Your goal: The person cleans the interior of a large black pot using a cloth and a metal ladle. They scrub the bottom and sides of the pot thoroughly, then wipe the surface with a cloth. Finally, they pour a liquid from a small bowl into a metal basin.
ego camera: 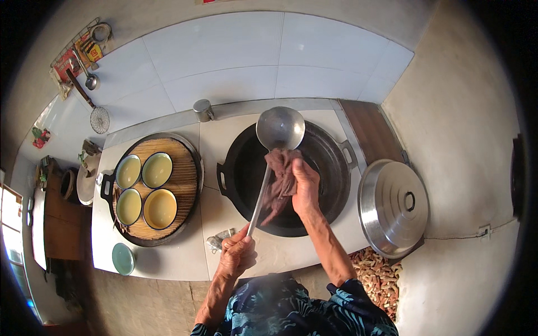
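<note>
My left hand (237,252) grips the lower end of the long handle of a metal ladle (280,127). The ladle's round bowl points away from me, above the far part of a black wok (248,185) set into the counter. In my right hand (306,185) is a crumpled brownish-red cloth (279,176), pressed against the ladle where bowl meets handle. Its loose end hangs beside the handle, over the wok. A dark liquid or sheen inside the wok is mostly hidden by my hand and the cloth.
Left on the counter, several enamel bowls of pale yellow content (129,206) stand on a slatted mat (180,168) over another wok (108,187). Nearby are a green bowl (123,258), a metal mug (203,111) and a crumpled plastic bag (218,240). A domed metal lid (388,210) leans at right.
</note>
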Demonstrator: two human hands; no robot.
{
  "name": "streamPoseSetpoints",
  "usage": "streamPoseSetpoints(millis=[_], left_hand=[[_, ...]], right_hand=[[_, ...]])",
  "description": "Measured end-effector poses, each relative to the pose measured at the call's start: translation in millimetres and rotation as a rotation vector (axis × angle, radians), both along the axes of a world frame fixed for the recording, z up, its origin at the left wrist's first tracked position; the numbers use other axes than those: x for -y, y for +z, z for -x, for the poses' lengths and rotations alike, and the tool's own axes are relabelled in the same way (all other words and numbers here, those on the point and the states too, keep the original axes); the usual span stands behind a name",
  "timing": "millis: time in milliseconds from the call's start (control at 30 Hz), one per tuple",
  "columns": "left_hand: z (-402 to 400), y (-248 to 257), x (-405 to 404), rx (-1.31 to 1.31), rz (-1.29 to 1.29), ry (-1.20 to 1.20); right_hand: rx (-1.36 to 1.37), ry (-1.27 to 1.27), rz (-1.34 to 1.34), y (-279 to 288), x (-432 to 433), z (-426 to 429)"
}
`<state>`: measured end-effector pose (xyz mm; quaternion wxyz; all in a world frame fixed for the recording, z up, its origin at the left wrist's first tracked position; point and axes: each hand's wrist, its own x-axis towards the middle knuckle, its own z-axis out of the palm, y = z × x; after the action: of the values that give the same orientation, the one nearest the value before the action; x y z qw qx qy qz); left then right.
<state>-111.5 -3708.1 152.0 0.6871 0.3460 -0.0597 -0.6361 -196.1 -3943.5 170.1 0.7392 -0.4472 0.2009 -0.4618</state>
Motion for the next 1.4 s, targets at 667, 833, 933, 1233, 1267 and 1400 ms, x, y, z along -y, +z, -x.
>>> streamPoseSetpoints(millis=[667, 833, 933, 1233, 1267, 1400], left_hand=[[-72.9, -57.0, 25.8, 1.392, -0.155, 0.428], [-165.0, -109.0, 54.8, 1.930, -0.484, 0.275], [-227.2, -152.8, 57.0, 2.149, -0.680, 0.158], [-260.0, -189.4, 69.1, 2.103, -0.782, 0.043], [-257.6, -190.9, 72.2, 2.019, -0.835, -0.004], [-252.6, -203.0, 66.8, 1.990, -0.881, 0.019]], right_hand=[[-0.238, 0.178, -0.162, -24.1, -70.0, -17.5], [-0.400, 0.030, -0.116, -56.2, -86.2, 38.3], [-0.376, 0.003, -0.208, -75.9, -104.1, 47.2], [-0.489, -0.040, -0.392, -91.7, -165.2, 102.6], [-0.488, -0.026, -0.420, -93.3, -169.9, 106.0], [-0.525, 0.059, -0.442, -98.8, -184.0, 102.8]])
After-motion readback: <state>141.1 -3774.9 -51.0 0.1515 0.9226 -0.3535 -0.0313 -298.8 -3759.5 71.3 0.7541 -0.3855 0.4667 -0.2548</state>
